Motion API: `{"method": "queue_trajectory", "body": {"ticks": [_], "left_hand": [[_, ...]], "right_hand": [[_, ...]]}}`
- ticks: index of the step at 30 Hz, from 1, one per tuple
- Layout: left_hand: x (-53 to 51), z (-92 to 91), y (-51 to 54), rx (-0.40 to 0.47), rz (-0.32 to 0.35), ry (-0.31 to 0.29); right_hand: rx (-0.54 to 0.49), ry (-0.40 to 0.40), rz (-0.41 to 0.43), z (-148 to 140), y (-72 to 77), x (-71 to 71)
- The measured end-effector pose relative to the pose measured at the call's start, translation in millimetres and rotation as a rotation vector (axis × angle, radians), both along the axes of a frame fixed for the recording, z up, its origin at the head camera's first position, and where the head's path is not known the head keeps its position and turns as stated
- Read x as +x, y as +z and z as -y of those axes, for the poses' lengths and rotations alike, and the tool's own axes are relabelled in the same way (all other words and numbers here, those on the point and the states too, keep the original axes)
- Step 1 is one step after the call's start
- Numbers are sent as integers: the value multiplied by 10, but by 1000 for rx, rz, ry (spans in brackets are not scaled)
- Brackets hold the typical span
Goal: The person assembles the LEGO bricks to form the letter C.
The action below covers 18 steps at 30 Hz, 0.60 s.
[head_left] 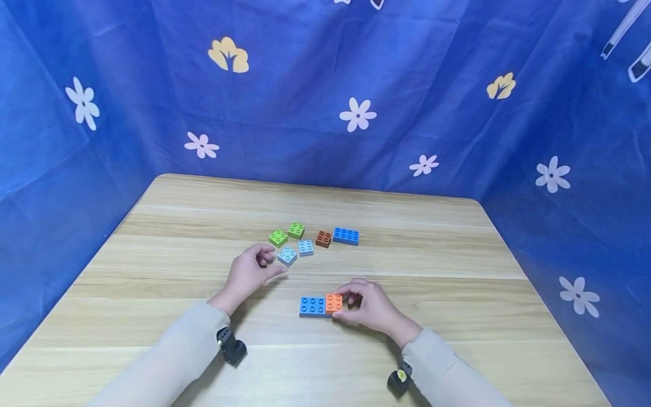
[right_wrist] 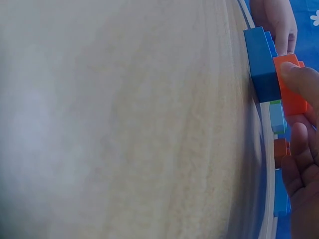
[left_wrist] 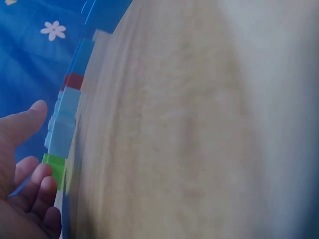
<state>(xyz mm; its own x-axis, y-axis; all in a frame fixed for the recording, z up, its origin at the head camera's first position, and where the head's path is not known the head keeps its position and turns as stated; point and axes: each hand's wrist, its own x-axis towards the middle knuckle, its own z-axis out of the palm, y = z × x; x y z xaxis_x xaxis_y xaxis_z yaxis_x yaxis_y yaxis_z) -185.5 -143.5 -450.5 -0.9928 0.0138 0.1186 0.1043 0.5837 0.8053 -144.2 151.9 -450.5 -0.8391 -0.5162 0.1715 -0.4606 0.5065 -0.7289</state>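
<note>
In the head view my right hand [head_left: 373,305] pinches an orange toy brick [head_left: 333,302] between thumb and fingers. That brick sits on the right end of a long blue brick [head_left: 312,306]; the right wrist view shows the thumb against the orange side. My left hand [head_left: 249,270] is beside a light blue brick [head_left: 287,256], with a gap between thumb and fingers and nothing held. In the left wrist view the fingers are loosely bent near a green brick [left_wrist: 57,169]. A second light blue brick [head_left: 306,247] lies just to the right.
Two green bricks [head_left: 278,237] lie behind the light blue ones. A brown brick [head_left: 323,238] and another long blue brick [head_left: 346,236] are farther right. All lie on a wooden table [head_left: 432,254], with a blue flowered curtain [head_left: 305,73] around its back and sides.
</note>
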Motion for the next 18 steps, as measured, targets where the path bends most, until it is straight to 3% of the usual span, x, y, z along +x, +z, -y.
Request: {"method": "queue_trajectory", "body": {"ticks": [11, 18], "left_hand": [[-93, -119, 55, -43, 40, 25], [-98, -196, 34, -107, 39, 81]], "right_hand": [[24, -12, -12, 4, -7, -13], [18, -5, -25, 4, 5, -6]]}}
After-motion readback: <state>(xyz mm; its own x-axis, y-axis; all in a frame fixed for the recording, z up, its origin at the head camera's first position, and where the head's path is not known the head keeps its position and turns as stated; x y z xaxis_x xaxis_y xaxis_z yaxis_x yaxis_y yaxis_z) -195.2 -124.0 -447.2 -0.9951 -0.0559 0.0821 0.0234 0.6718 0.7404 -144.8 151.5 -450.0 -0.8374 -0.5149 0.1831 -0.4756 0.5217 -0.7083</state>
